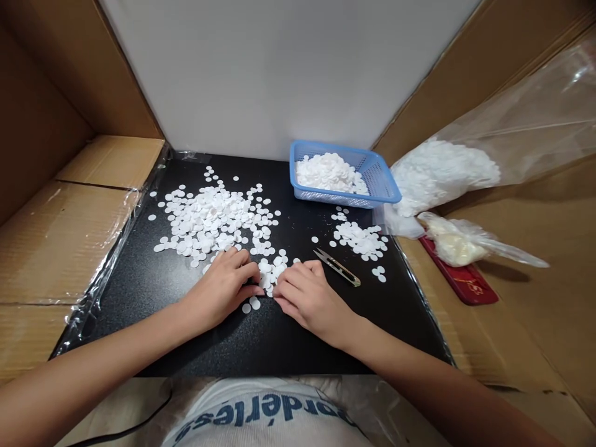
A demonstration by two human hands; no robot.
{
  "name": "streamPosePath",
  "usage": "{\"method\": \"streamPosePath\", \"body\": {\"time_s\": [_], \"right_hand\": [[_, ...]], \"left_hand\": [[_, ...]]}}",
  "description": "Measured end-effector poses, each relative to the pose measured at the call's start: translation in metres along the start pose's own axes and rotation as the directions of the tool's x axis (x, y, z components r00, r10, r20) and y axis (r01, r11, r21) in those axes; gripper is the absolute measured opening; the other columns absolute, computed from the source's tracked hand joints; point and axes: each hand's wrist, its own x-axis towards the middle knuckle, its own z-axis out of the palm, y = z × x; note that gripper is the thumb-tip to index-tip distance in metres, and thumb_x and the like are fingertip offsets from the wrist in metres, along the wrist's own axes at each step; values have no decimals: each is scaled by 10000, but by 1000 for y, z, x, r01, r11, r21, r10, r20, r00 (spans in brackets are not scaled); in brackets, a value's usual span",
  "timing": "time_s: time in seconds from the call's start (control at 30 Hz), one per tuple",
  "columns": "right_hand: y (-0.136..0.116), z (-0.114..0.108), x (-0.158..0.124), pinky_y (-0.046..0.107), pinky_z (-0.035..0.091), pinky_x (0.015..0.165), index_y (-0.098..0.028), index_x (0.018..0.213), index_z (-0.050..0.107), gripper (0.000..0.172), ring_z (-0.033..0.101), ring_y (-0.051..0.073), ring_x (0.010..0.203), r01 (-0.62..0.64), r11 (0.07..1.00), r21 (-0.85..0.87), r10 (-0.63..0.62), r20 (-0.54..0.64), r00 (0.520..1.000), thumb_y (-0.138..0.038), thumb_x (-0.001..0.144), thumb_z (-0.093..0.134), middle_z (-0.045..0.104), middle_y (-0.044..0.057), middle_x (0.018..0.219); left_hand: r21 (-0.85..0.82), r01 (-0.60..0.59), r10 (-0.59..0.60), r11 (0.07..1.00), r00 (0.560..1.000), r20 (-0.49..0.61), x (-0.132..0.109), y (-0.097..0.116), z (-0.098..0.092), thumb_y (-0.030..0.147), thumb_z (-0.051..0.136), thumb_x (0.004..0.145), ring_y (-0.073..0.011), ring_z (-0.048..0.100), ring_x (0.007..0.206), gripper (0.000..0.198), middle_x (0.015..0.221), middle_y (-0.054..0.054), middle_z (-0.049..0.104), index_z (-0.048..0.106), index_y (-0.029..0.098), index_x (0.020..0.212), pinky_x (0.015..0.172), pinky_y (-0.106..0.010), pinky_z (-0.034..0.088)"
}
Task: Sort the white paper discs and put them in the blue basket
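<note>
Small flat white discs [209,214] lie in a wide loose heap on the black tabletop [172,341]. A smaller cluster of discs [269,276] sits between my two hands. My left hand [227,288] rests at the heap's near edge, its fingers curled with thumb and forefinger close together. Opposite it, my right hand [310,298] is also curled, fingertips down against the cluster. Whatever either set of fingertips pinches is hidden or too small to make out. Just in front of my left hand are a few stray discs [251,305].
Thread snips [338,268] lie right of my right hand, beside a smaller disc pile [361,240]. Behind stands a blue basket [344,200] holding discs. A clear bag of discs [442,174], a knotted bag [459,241] and a red case [472,288] lie on cardboard at right.
</note>
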Motion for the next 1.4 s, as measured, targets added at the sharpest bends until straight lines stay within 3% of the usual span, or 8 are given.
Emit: {"method": "streamPosePath", "body": {"time_s": [0.2,0.37,0.57,0.7,0.87,1.07,1.27,1.4], "right_hand": [[1,-1,-23,353,327,860,-159,971,663,277,582,156,855,143,990,-2,-143,-71,987,-109,1042,399,713,33,906],[2,-5,-29,349,346,846,-197,947,677,178,612,146,861,27,991,132,-21,-46,999,-174,1017,516,716,10,901],[6,2,-14,329,361,774,-194,985,701,101,574,163,796,-144,976,165,152,-37,988,-219,977,604,674,19,840],[13,9,1,322,350,759,-178,1024,712,116,556,170,801,-150,975,167,154,-16,988,-245,951,652,663,30,849],[17,12,10,328,317,742,-190,1079,739,164,526,168,789,-100,988,119,104,-23,994,-245,947,659,626,28,824],[9,8,14,325,302,777,-170,894,702,59,525,152,796,-98,981,168,101,-9,995,-197,935,670,620,14,829],[23,-1,3,325,309,785,-174,909,685,114,514,158,790,-8,991,134,15,-48,999,-187,977,595,636,22,840],[25,-2,-14,323,326,801,-198,1024,708,189,533,150,801,-26,984,177,31,-26,999,-126,992,536,648,25,875]], "left_hand": [[18,42,-43,999,997,67,6,-9,-7,163,677,882,-220,503,860,56,879,-27,576,638,198,862,757,-349,386],[62,40,-44,997,997,60,9,-17,-15,185,662,884,-224,498,853,37,867,-32,575,641,200,858,758,-359,396],[22,-64,64,998,998,21,11,1,-7,218,684,895,-212,498,866,54,897,-26,570,634,200,901,760,-341,403],[-22,-117,118,993,992,47,15,1,-1,145,673,893,-202,518,851,55,894,-31,578,633,180,906,729,-310,417],[-57,-127,128,990,992,7,9,-18,-5,135,603,929,-192,565,865,74,891,-24,586,650,192,936,758,-304,464],[-89,-117,116,989,993,-14,0,-26,-9,157,584,946,-181,586,864,106,895,-25,597,671,199,990,758,-290,482],[-68,-103,102,992,994,-27,-5,-30,-11,210,580,965,-173,570,830,121,855,-22,584,698,199,942,739,-281,472],[-53,-153,152,987,988,-30,-8,-31,-11,225,544,988,-183,562,833,175,859,-33,599,719,206,983,738,-288,464]]}}
